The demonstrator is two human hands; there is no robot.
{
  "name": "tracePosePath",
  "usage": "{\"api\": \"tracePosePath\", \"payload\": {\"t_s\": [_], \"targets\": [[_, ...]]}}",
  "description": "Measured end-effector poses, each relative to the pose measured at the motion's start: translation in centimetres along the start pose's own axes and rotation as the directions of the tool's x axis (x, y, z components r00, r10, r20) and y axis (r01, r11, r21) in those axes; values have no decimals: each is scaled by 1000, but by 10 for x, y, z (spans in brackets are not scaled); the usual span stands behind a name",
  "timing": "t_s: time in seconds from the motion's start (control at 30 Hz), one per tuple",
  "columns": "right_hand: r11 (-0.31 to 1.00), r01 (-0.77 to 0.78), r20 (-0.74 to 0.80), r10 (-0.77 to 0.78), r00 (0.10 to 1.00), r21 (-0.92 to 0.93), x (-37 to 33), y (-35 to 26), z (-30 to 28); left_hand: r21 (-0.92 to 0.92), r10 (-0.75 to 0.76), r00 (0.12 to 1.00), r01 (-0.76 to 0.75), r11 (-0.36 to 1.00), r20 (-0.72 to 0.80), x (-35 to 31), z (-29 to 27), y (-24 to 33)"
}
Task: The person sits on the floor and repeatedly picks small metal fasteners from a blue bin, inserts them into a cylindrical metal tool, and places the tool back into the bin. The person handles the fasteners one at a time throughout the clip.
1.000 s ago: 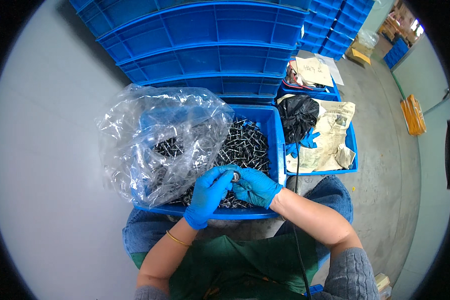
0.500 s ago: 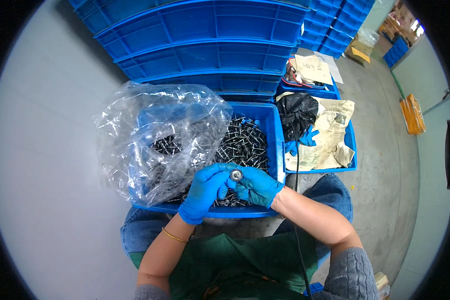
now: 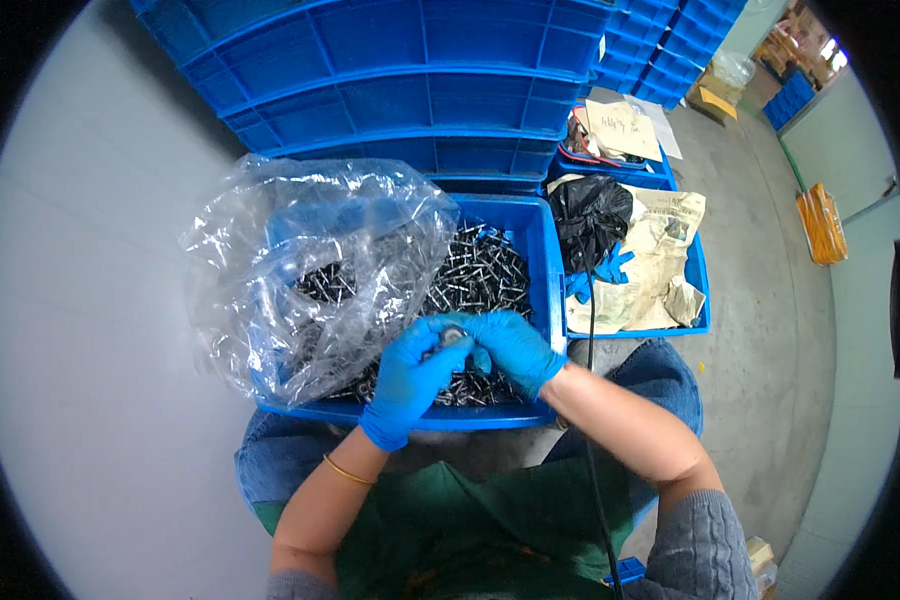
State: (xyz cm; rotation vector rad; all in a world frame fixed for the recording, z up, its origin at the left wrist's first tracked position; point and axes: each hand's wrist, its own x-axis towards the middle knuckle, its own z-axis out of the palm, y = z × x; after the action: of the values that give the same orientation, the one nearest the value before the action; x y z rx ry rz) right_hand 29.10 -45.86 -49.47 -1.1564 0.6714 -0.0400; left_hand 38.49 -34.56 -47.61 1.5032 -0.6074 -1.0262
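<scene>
Both my hands wear blue gloves and meet over a blue crate [image 3: 554, 290] of black and silver pin-like metal parts [image 3: 480, 272]. A small part with a round metal end [image 3: 453, 336] sits between my fingers. My left hand [image 3: 410, 378] is closed around it, thumb across its near side. Beside it my right hand [image 3: 515, 350] is closed too, fingers curled against the left fingertips. Whether the right fingers grip the same part or another is hidden. A clear plastic bag [image 3: 240, 250] drapes over the crate's left half, with more parts showing through it.
Stacked blue crates [image 3: 370, 100] rise behind. To the right, a blue tray [image 3: 707, 290] holds a black plastic bag [image 3: 590, 215], crumpled paper [image 3: 660, 270] and a blue glove [image 3: 610, 268]. A black cable [image 3: 592, 440] hangs down beside my right forearm. A white wall [image 3: 100, 350] stands at left.
The round metal end has shifted slightly left and up and is more covered by my left fingers. My right hand has turned a little and its fingers have curled inward.
</scene>
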Motion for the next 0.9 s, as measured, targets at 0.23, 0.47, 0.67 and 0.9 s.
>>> {"api": "tracePosePath", "payload": {"t_s": [0.23, 0.47, 0.67, 0.9], "targets": [[15, 150, 141, -262, 955, -989, 36, 20, -74, -529, -160, 987, 136, 838, 0, 1, -26, 17], [-563, 27, 49, -23, 999, -826, 41, 63, -62, -619, -213, 974, 211, 757, 71, -1, -45, 8], [-471, 108, 200, -151, 968, -876, 42, 62, -77, -556, -231, 972, 217, 802, 47, 0, -37, 7], [940, 162, 248, -87, 965, -299, 11, -22, -39, -425, -281, 955, 294, 856, 95, -10, -6, 4]]}}
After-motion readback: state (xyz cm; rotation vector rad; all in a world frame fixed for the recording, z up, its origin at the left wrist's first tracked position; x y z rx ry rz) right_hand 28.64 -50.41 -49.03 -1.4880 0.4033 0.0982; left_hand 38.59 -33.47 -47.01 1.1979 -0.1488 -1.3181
